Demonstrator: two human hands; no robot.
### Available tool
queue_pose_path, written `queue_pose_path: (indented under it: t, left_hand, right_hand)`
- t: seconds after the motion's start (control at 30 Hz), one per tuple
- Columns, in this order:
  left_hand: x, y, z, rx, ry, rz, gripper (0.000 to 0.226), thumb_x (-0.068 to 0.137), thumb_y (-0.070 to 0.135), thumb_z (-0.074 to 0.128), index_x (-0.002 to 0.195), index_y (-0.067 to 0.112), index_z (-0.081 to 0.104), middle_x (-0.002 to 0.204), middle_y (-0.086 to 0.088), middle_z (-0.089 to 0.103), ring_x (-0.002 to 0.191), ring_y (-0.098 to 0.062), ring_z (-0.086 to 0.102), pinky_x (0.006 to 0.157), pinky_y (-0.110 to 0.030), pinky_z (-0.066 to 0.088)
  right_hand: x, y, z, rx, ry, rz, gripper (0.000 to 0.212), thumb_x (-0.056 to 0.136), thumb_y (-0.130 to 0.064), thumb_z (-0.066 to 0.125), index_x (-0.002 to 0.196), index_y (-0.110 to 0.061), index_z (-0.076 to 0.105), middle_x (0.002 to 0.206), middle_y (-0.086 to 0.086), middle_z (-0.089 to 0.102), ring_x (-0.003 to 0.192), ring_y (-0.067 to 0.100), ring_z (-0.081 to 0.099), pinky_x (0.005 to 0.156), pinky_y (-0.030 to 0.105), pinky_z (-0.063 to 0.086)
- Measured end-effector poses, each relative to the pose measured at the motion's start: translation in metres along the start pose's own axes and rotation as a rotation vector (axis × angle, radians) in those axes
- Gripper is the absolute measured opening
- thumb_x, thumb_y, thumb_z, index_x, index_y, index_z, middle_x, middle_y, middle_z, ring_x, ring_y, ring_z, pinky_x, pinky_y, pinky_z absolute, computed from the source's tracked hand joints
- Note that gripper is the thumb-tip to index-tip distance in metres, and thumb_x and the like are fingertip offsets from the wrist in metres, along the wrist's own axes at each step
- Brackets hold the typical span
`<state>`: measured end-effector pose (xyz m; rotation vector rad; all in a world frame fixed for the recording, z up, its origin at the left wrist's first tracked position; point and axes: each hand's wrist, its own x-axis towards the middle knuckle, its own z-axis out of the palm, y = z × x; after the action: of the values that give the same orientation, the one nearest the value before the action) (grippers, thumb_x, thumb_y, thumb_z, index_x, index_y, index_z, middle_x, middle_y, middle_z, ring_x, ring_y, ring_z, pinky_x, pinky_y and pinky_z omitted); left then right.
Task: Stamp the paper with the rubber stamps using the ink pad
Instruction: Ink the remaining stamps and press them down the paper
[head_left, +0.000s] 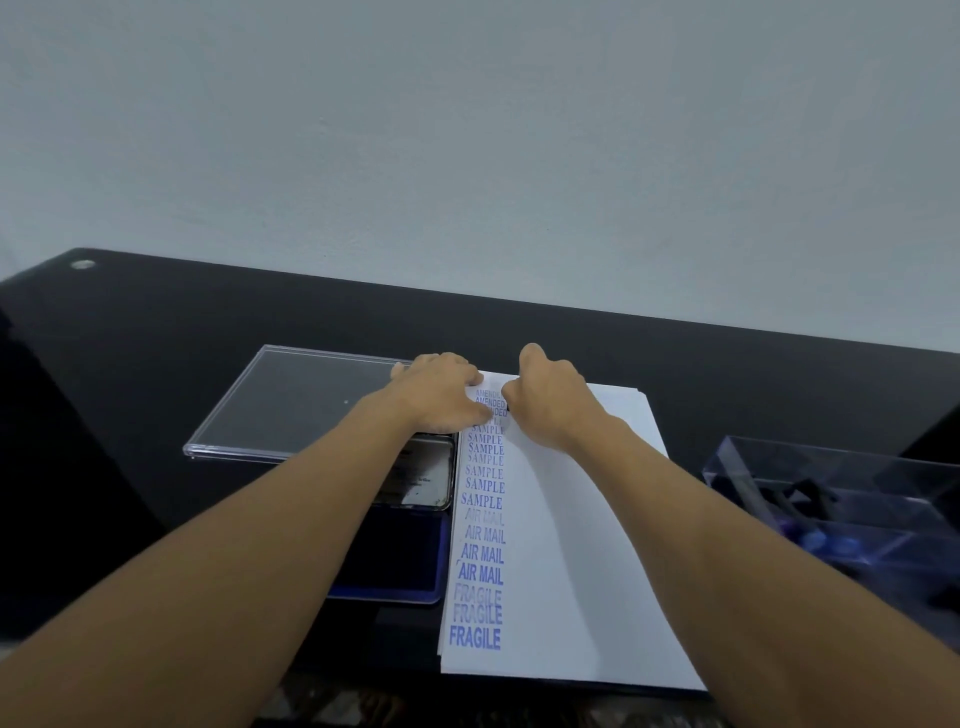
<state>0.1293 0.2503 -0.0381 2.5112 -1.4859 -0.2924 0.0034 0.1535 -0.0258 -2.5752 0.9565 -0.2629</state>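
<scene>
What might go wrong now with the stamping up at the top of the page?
The right hand presses something dark, probably a stamp, at the far end of the paper, right by the crowded AMENDED prints, so a new mark may overlap them. The left hand rests over that column, where fresh ink might smear. The left forearm hangs over the open ink pad and could pick up blue ink.

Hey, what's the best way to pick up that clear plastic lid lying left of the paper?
Probably by the near left corner of the clear lid, coming from the left. It lies flat on the black table with a thin raised rim there, fully exposed. Its right edge sits under the left hand, and the ink pad crowds the near right side, so those offer a poorer grip.
</scene>
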Motion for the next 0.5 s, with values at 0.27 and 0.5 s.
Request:
queue_pose_path:
  t: [0.27,0.5]
  left_hand:
    - [-0.001,0.0,0.0,-0.001,0.003,0.004,0.054,0.089,0.05,0.06,0.136,0.024,0.057,0.135,0.005,0.052,0.131,-0.022,0.044,0.107,-0.052,0.037]
    - [-0.003,0.002,-0.003,0.0,-0.01,0.004,0.053,0.09,0.049,0.06,0.136,0.023,0.057,0.141,0.003,0.051,0.135,-0.024,0.043,0.109,-0.052,0.037]
  right_hand:
    - [0.009,-0.002,-0.005,-0.02,-0.051,0.015,0.015,0.101,-0.023,0.046,0.092,-0.014,0.039,0.078,0.004,0.048,0.062,0.016,0.044,0.052,0.029,0.033]
    - [0.01,-0.005,-0.01,-0.048,-0.097,0.013,0.015,0.102,-0.025,0.047,0.096,-0.013,0.041,0.081,0.004,0.049,0.063,0.015,0.044,0.052,0.028,0.033]
